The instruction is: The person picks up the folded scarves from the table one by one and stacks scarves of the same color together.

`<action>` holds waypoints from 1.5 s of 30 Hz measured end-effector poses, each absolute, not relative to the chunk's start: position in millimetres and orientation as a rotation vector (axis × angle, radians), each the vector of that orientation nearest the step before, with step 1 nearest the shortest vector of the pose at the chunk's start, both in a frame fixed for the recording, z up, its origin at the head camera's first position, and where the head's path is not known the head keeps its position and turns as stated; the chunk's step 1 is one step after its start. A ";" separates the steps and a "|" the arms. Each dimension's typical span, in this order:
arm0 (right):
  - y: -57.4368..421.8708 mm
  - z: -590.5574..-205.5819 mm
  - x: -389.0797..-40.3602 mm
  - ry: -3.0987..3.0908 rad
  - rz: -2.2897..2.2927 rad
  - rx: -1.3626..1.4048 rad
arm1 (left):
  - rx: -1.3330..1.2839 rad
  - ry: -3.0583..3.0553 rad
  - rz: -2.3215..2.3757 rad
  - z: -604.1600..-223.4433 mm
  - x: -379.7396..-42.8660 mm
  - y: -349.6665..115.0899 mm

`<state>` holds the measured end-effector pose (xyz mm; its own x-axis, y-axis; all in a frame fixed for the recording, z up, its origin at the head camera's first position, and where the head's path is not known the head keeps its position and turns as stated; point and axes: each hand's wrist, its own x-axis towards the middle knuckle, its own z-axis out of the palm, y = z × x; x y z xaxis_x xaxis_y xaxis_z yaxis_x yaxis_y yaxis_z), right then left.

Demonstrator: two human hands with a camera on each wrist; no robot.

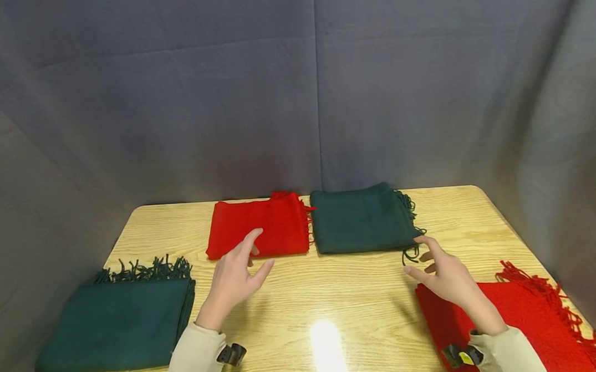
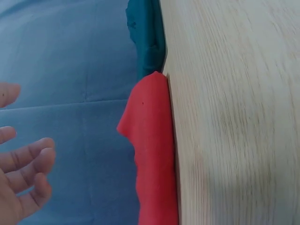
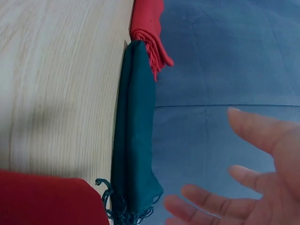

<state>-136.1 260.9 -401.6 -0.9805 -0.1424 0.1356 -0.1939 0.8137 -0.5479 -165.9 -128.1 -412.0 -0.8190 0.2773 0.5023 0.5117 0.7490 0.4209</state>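
Note:
My left hand hovers over the table with thumb and fingers spread, holding nothing. Past its fingertips lies a folded red scarf at the table's far edge. My right hand is raised with fingers loosely bent and nothing in them. In the head view its fingertips overlap the fringed corner of a folded dark green scarf, which sits to the right of the red one. Beneath the right hand and wrist is a second red scarf, its fringe toward the right. In the right wrist view the fingers stand apart from the green scarf.
Another folded green scarf lies at the table's left, fringe pointing away. The wooden table reflects a bright light near its front. Grey cloth hangs behind the table and along both sides. Dark bands circle both wrists.

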 end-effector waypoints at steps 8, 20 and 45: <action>269.8 -394.2 -142.7 -2.895 1.090 0.167 | -0.591 -2.544 -0.781 -410.1 -176.0 -118.6; 279.3 -372.8 -155.1 -2.964 1.100 0.171 | -0.619 -2.539 -0.849 -402.3 -198.7 -105.5; 303.4 -353.0 -196.2 -3.004 1.155 0.203 | -0.681 -2.642 -1.094 -371.8 -247.3 -85.0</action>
